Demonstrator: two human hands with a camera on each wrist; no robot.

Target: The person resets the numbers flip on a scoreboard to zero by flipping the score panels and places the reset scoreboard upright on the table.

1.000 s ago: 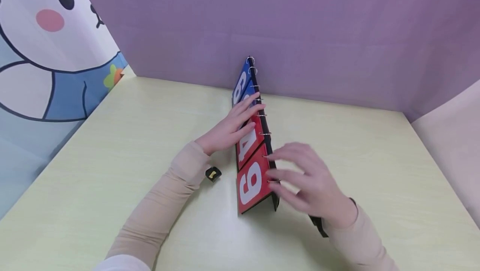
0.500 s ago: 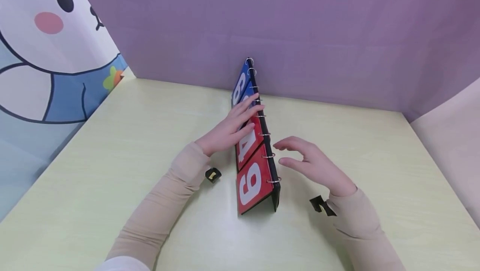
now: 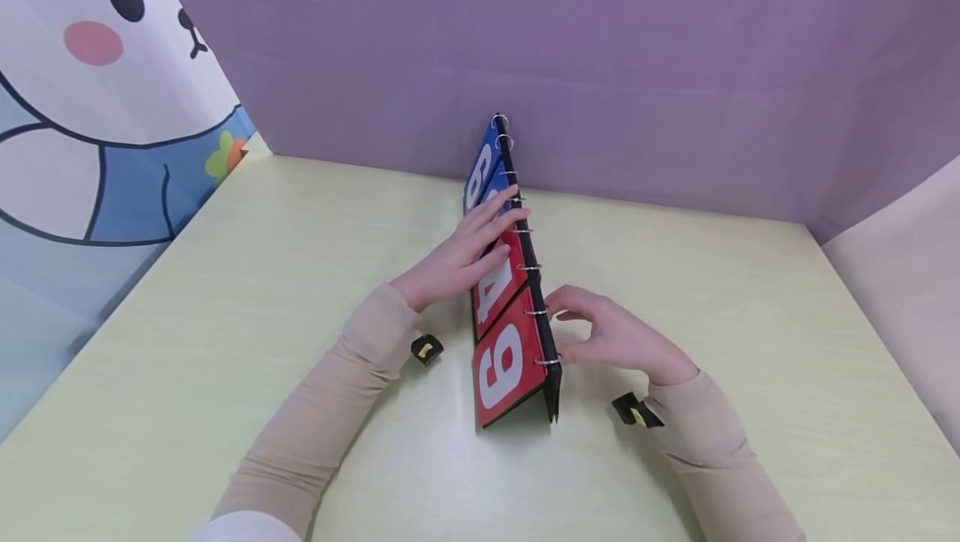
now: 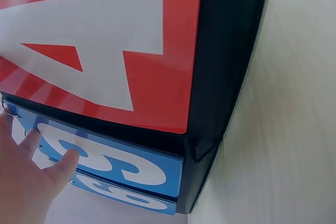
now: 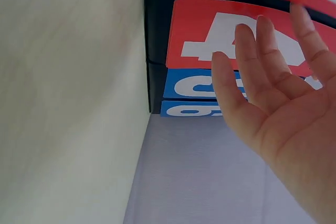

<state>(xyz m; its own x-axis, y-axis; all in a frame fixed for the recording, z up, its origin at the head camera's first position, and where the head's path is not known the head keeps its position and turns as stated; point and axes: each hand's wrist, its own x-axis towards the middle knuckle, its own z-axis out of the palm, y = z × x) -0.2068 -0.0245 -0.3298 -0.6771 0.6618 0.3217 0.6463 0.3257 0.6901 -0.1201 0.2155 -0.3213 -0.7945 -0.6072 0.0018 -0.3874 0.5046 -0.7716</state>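
The left hand (image 3: 453, 263), fingers spread, rests on a tent-shaped black scoreboard (image 3: 516, 302) with red and blue number cards on metal rings, standing between the hands. The right hand (image 3: 611, 335), fingers loosely bent, is at its opposite face, contact unclear. Beneath: pale wood-grain table (image 3: 750, 300); beyond: purple cloth (image 3: 637, 67).

Flip scoreboard (image 3: 516, 277) | black, ring-bound | red cards (image 3: 527, 350) 9, 4 near; blue cards (image 3: 491, 143) far | tented on table (image 3: 720, 300)
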